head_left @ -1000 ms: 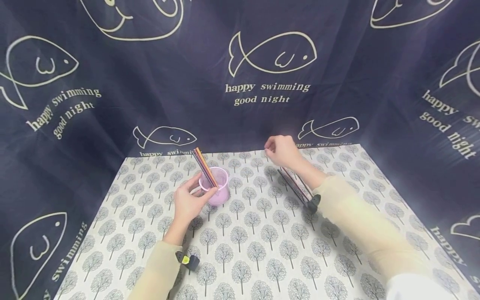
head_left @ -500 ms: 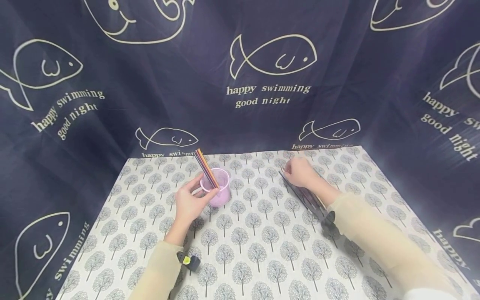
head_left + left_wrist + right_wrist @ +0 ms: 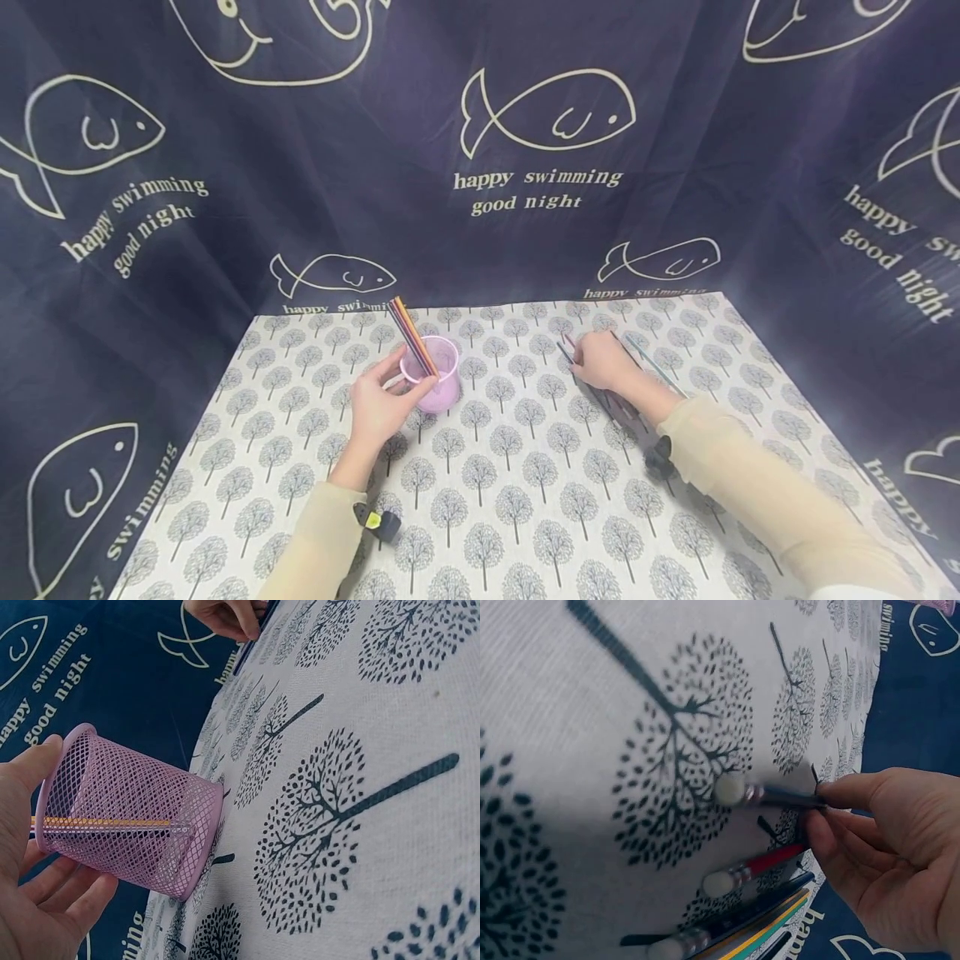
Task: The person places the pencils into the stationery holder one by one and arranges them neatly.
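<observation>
A pink mesh pen cup [image 3: 142, 810] stands on the left half of the table, gripped at its rim by my left hand [image 3: 382, 404], thumb on one side and fingers on the other. Several pencils [image 3: 411, 335] lean in the cup, their upper ends sticking out. Over on the right, my right hand [image 3: 603, 362] pinches a dark pencil [image 3: 784, 797] with a white eraser, held between thumb and fingertips. Beside it lie a red pencil [image 3: 772, 860] and a dark blue pencil [image 3: 757, 906], also with white erasers.
A yellow-and-green pencil [image 3: 769, 934] lies in the same loose group, and a teal pencil [image 3: 656, 367] rests right of the right hand. The white tree-print tablecloth [image 3: 480, 500] meets a dark blue fish-print curtain [image 3: 525, 250] at the back.
My right hand has come down and to the right, from above the table to the loose pencils, and now pinches one. The left hand stays on the cup.
</observation>
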Demonstrator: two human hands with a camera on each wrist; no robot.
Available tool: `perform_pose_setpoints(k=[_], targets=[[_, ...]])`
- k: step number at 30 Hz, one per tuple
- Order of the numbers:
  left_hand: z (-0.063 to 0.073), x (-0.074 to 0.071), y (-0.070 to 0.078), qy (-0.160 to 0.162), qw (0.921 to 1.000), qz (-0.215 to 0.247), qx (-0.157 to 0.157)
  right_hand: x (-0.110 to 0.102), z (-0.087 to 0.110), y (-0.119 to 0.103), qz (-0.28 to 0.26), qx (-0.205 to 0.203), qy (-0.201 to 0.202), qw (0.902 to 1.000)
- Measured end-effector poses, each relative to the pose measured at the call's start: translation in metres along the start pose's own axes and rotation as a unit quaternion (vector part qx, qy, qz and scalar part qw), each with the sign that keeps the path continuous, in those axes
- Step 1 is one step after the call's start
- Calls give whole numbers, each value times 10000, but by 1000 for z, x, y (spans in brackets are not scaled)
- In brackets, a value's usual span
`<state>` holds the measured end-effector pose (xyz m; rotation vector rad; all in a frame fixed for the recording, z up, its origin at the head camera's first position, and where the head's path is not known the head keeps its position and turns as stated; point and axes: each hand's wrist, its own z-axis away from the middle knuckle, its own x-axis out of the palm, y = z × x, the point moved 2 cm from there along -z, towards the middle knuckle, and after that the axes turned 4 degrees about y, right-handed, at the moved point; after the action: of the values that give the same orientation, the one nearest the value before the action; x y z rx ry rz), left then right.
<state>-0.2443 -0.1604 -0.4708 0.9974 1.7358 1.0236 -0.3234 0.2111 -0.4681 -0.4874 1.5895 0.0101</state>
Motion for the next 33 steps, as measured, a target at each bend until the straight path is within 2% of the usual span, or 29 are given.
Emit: perform_pose_setpoints(k=[7, 13, 17, 22, 26, 33], targets=[[0, 3, -2, -75, 10000, 31, 39, -3, -6, 6, -117, -115, 31, 9999], [0, 2, -3, -55, 9999, 84, -90, -18, -18, -3, -277, -396, 426, 9979], [1, 1, -3, -47, 9999, 61, -72, -28, -30, -11, -656, -355, 733, 9945], [2, 0, -2, -42, 10000, 42, -55, -44, -38, -32, -1161, -11, 943, 9887], [2, 0, 0, -53, 10000, 3, 4, -54, -41, -55, -1666, 134, 1029, 9805], [2, -1, 1, -80, 9999, 34, -53, -70, -45, -93, -2345, -138, 1406, 9618]])
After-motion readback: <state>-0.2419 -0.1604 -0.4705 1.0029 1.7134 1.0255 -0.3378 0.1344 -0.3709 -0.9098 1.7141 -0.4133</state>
